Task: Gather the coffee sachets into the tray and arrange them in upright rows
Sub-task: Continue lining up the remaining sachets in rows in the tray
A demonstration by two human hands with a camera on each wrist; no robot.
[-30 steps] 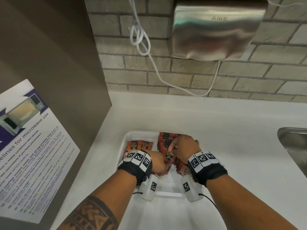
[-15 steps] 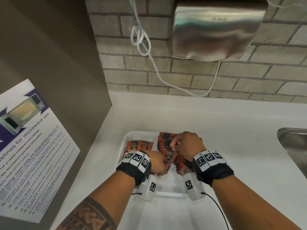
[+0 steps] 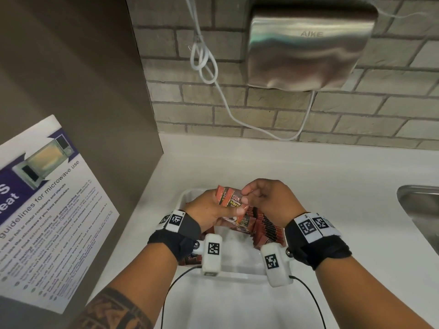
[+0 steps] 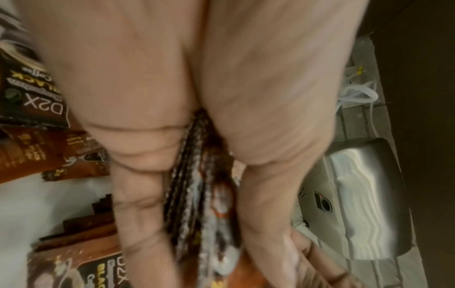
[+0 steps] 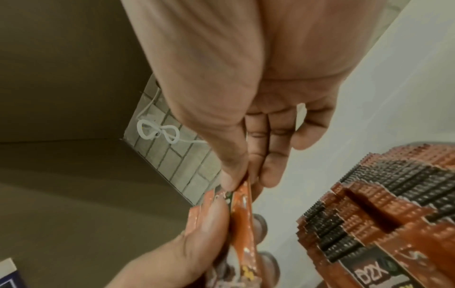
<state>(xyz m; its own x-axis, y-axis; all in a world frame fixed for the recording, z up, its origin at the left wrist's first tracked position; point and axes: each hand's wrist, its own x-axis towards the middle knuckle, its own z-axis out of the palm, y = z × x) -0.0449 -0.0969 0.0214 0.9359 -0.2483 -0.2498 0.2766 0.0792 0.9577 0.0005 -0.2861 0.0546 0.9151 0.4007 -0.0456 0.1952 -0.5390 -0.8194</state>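
My left hand [image 3: 213,210] grips a small stack of orange-brown coffee sachets [image 3: 229,198], lifted above the white tray [image 3: 237,271]. The left wrist view shows the stack's edges [image 4: 197,185] squeezed between thumb and fingers. My right hand [image 3: 263,198] pinches the top edge of one sachet [image 5: 242,196] of that stack between thumb and forefinger. A long row of upright sachets [image 3: 268,229] stands in the tray's right part, under my right hand, also seen as the row [image 5: 384,194]. More sachets [image 4: 29,101] lie loose in the tray's left part.
The tray sits on a white counter [image 3: 332,174] in a corner. A brown panel with a microwave notice [image 3: 47,205] stands to the left. A steel hand dryer [image 3: 308,48] with a white cord [image 3: 204,65] hangs on the brick wall. A steel sink [image 3: 422,210] is at right.
Both hands have risen out of the tray. The left hand now holds a stack of sachets up, and the right hand has come over to pinch its top edge.
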